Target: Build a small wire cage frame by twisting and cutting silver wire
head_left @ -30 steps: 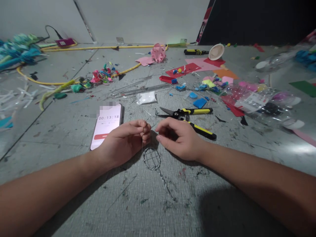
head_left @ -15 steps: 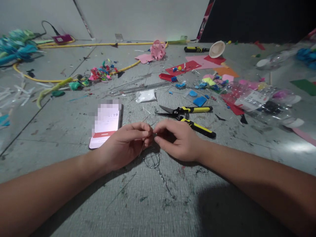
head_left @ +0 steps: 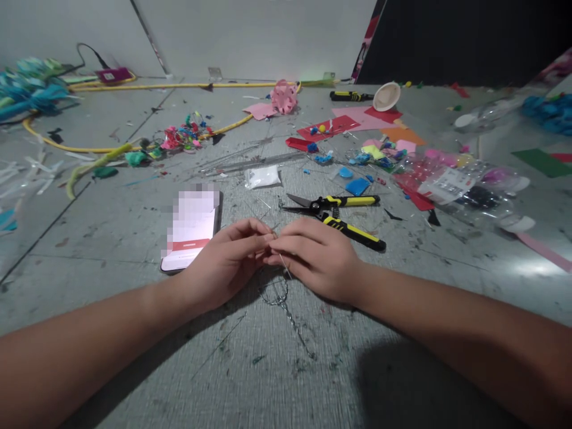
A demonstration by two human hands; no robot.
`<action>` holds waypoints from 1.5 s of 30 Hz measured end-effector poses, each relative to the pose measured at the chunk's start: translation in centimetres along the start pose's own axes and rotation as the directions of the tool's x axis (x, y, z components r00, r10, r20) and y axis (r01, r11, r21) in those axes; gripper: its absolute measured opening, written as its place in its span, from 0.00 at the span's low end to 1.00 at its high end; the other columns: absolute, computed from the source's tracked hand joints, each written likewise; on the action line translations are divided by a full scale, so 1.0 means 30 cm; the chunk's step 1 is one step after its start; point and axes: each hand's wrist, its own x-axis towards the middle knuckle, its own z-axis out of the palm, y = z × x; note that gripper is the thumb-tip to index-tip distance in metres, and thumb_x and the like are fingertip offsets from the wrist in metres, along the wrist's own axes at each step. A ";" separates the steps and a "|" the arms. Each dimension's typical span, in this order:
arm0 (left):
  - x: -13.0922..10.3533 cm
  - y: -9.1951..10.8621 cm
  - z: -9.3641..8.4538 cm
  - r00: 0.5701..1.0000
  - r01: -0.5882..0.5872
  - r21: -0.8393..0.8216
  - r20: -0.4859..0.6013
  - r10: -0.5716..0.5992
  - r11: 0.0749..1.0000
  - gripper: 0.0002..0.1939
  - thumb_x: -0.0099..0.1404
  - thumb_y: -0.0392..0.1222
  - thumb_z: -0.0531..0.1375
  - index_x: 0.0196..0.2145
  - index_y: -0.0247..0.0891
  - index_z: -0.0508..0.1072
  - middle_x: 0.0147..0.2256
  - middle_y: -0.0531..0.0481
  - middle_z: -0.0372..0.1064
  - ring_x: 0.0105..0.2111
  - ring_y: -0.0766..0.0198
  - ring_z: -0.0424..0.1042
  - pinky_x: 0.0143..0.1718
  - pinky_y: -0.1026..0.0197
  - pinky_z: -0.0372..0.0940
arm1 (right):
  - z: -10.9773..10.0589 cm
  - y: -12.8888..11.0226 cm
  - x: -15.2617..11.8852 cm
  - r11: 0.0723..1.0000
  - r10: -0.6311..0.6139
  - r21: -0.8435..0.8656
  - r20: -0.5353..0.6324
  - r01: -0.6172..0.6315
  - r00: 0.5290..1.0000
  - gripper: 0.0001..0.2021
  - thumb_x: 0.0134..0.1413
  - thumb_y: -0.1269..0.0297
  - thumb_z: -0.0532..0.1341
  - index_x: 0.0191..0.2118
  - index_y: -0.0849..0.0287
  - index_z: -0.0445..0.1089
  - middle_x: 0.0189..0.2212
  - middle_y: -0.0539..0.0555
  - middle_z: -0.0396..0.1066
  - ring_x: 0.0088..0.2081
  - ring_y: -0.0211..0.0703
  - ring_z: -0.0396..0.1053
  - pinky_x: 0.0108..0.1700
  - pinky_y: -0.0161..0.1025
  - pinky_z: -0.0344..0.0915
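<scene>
Fingertips of my left hand (head_left: pixel 236 256) and my right hand (head_left: pixel 317 256) meet over the middle of the grey surface. Both are closed in a pinch on a thin metal wire (head_left: pixel 286 266), whose end sticks out below the right fingers. Most of the wire is hidden by the fingers. Just below them lies a twisted wire piece (head_left: pixel 292 319) with a loop at its top and a braided stem. Behind my right hand rest pruning shears (head_left: pixel 353 229) with yellow and black handles, blades apart. A phone (head_left: pixel 194 229) with a lit screen lies beside my left hand.
A small white packet (head_left: pixel 263 176) lies beyond the hands. Plastic bottles (head_left: pixel 473 185), coloured paper (head_left: pixel 330 127) and a paper cup (head_left: pixel 386 96) are at the right. A yellow cord (head_left: pixel 170 86), beads and scraps spread along the back.
My right hand has moved slightly left against the left fingertips. The wire end now points down to the right below the right fingers, instead of down to the left.
</scene>
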 end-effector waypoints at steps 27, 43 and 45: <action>-0.021 -0.004 -0.023 0.968 -0.214 0.285 0.192 0.163 0.934 0.04 0.67 0.40 0.76 0.36 0.39 0.88 0.33 0.50 0.80 0.31 0.68 0.78 0.34 0.68 0.74 | 0.021 -0.003 0.014 0.163 0.670 0.822 0.314 -0.546 0.672 0.15 0.54 0.54 0.81 0.32 0.58 0.81 0.28 0.46 0.77 0.27 0.30 0.70 0.32 0.32 0.68; -0.025 0.014 -0.039 0.960 -0.097 0.372 0.280 -0.012 0.923 0.17 0.74 0.50 0.71 0.32 0.35 0.82 0.29 0.49 0.77 0.29 0.67 0.75 0.34 0.66 0.71 | 0.008 -0.011 0.004 0.626 0.393 0.640 0.233 -0.445 0.889 0.13 0.73 0.58 0.68 0.35 0.58 0.74 0.30 0.48 0.78 0.34 0.36 0.72 0.40 0.37 0.65; -0.027 0.014 -0.035 0.960 -0.106 0.396 0.278 -0.009 0.912 0.17 0.74 0.50 0.71 0.32 0.35 0.81 0.29 0.50 0.77 0.29 0.67 0.75 0.34 0.66 0.70 | 0.004 -0.015 0.004 0.684 0.391 0.577 0.226 -0.446 0.892 0.14 0.75 0.57 0.65 0.35 0.58 0.73 0.30 0.48 0.75 0.34 0.36 0.71 0.41 0.37 0.65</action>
